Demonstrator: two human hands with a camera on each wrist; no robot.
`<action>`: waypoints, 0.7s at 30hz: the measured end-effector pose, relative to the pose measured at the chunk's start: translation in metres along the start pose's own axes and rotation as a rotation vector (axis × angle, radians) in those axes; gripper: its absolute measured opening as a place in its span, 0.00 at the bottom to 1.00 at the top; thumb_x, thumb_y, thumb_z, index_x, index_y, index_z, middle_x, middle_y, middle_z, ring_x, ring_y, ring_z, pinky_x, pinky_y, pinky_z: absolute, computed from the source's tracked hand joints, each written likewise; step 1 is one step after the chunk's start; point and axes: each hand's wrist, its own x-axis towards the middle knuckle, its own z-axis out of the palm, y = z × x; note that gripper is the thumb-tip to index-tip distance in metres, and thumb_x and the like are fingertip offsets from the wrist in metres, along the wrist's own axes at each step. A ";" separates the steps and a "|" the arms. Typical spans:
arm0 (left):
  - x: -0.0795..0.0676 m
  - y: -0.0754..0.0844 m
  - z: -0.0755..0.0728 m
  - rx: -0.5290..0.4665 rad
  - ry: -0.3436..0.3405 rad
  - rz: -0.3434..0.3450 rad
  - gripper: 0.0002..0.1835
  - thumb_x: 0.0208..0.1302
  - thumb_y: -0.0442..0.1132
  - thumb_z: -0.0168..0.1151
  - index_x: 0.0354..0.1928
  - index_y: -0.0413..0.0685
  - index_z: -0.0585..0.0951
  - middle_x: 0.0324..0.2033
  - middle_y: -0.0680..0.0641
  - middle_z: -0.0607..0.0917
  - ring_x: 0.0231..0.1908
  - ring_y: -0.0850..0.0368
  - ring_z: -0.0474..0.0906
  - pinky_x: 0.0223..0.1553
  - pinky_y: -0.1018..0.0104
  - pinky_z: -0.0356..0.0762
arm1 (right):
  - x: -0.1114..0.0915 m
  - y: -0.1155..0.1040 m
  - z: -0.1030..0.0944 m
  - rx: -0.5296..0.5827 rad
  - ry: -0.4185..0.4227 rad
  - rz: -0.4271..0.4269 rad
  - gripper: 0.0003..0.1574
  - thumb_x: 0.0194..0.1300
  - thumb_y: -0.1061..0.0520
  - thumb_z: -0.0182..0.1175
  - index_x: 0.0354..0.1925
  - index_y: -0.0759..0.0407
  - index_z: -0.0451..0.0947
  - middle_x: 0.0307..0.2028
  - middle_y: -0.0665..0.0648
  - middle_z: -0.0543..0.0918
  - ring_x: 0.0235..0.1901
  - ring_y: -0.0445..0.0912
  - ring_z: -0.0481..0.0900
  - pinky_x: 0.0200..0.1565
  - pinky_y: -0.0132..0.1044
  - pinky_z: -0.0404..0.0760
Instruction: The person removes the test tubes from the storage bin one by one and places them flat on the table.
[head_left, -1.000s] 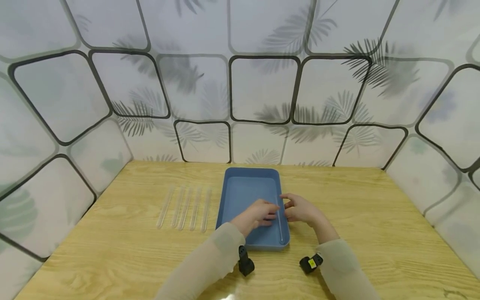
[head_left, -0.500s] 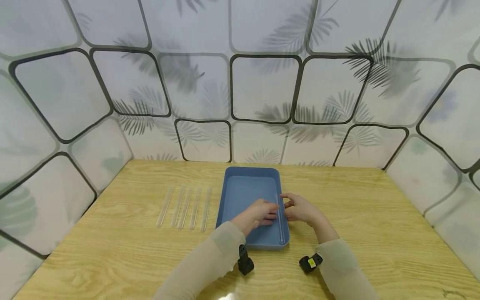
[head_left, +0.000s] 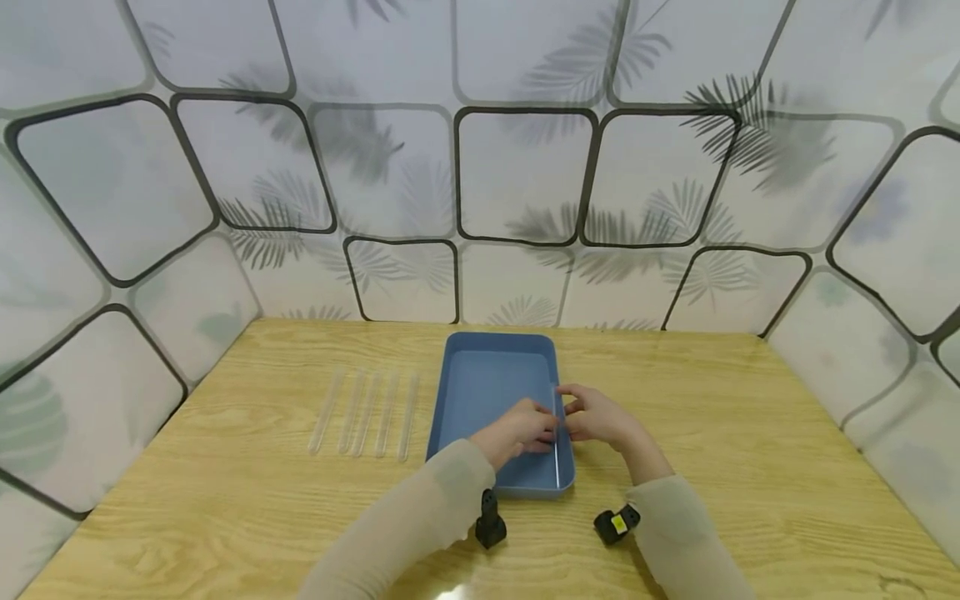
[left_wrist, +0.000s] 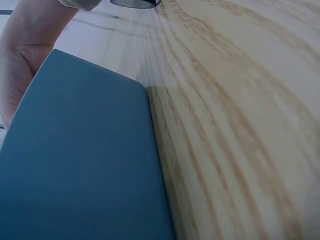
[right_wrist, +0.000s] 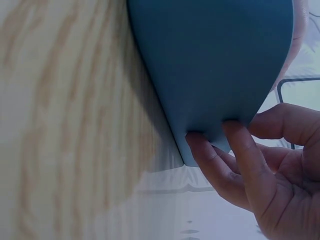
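Observation:
A shallow blue tray (head_left: 491,375) stands on the wooden table. Inside it, along the right wall, lies a clear tube (head_left: 557,467). My left hand (head_left: 517,433) reaches over the tray from the left, its fingertips at the tube; whether they pinch it is hidden. My right hand (head_left: 600,417) is at the tray's right side. In the right wrist view, fingertips (right_wrist: 235,125) of that hand touch the tray's outer wall, with another digit at the rim. The left wrist view shows mostly the outer wall, and part of a hand beyond it.
Several clear tubes (head_left: 367,412) lie roughly side by side on the table, left of the tray. A black wrist camera (head_left: 491,518) sits under my left sleeve, another black wrist camera (head_left: 617,523) by the right. A patterned cloth (head_left: 517,175) encloses the table's back and sides.
Both hands stay nearly in place at the tray's right side. The tube's glint has changed and it looks thinner. The whole view has shifted slightly.

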 end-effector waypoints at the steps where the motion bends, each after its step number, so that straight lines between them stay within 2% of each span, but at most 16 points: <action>1: 0.000 0.000 0.000 -0.006 0.003 -0.003 0.20 0.60 0.29 0.52 0.54 0.27 0.64 0.37 0.38 0.76 0.42 0.47 0.75 0.40 0.57 0.75 | 0.000 0.000 0.000 -0.002 -0.002 -0.002 0.38 0.53 0.70 0.50 0.62 0.73 0.51 0.45 0.72 0.71 0.38 0.53 0.77 0.37 0.44 0.77; 21: -0.003 0.001 0.004 0.005 0.020 -0.010 0.23 0.57 0.25 0.54 0.55 0.29 0.63 0.35 0.38 0.76 0.39 0.47 0.76 0.36 0.58 0.77 | 0.003 0.002 0.000 -0.006 -0.008 -0.003 0.38 0.53 0.71 0.50 0.62 0.72 0.50 0.46 0.72 0.71 0.38 0.53 0.77 0.38 0.45 0.77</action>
